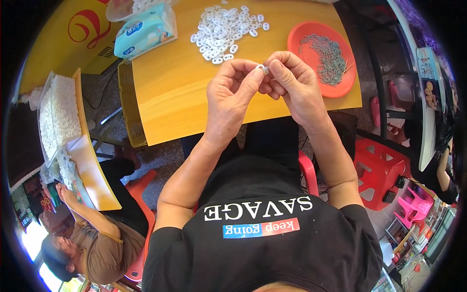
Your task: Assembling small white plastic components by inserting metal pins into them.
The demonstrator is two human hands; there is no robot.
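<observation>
Above the table's near half, my left hand (229,95) pinches a small white plastic piece (261,67) between thumb and fingers. It looks like the loose oval pieces (221,31) with two holes that lie heaped on the table beyond my hands. My right hand (299,90) meets the left at that piece, thumb against its curled fingers. Whatever sits in this pinch is too small and covered to make out. Close to the right hand stands a round red plastic tray (296,36). Many small, thin grey-green metal pieces (331,58) are spread in it.
A blue tissue pack (146,31) lies at the table's far left, by a clear plastic bag (119,9). Further left, a person (104,238) sits at another table with a big bag of white pieces (61,114). A red stool (379,163) stands to the right.
</observation>
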